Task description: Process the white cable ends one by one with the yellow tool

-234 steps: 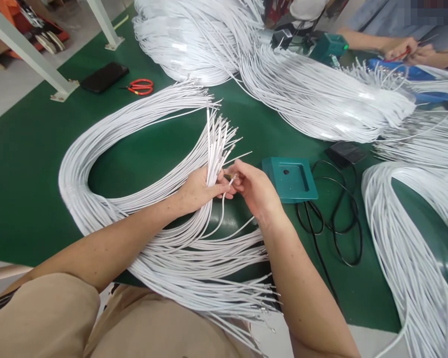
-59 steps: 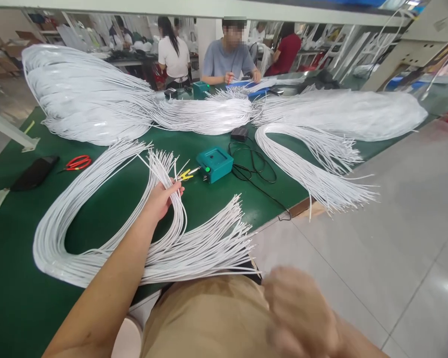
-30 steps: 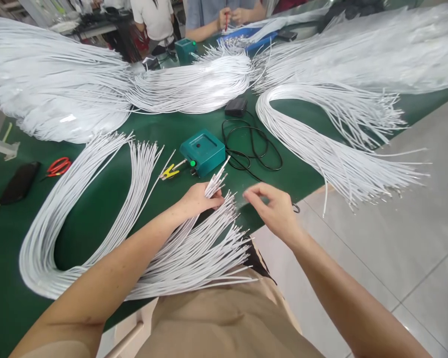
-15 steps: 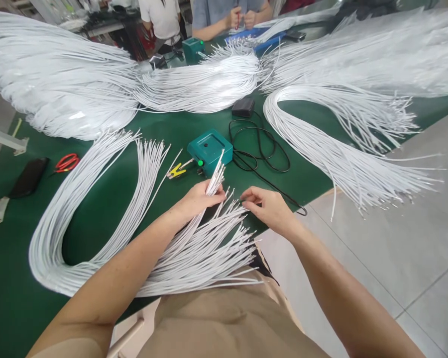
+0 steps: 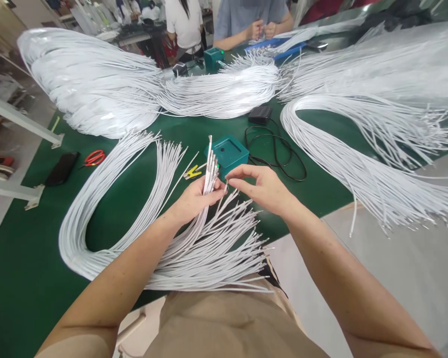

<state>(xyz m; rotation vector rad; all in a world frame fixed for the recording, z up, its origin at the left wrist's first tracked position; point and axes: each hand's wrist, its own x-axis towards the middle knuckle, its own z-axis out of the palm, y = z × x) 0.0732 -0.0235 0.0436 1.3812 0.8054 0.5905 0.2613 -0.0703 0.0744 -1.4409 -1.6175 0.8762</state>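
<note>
My left hand [image 5: 199, 199] is closed around a small bunch of white cables [image 5: 210, 171], their metal-tipped ends standing up above the thumb. Close beside it, my right hand [image 5: 259, 191] pinches the tip of a single white cable [image 5: 226, 188] between thumb and fingers. Below both hands a large bundle of white cables [image 5: 209, 258] fans out toward the table edge, its loose ends pointing right. The bundle loops round to the left under my left forearm. Just behind my hands stands a teal box [image 5: 229, 153], partly hidden by the held cables.
A yellow clip [image 5: 192, 172], red-handled scissors [image 5: 94, 158] and a black phone-like object [image 5: 61, 169] lie to the left. A black pedal-like block [image 5: 260, 114] with a coiled cord sits behind. More white cable bundles [image 5: 224, 89] line the back and right. A co-worker's hands [image 5: 263, 31] are across the table.
My right hand has moved left and up to beside my left hand, and now pinches a cable end. The view has shifted left, so the table's things appear further right.
</note>
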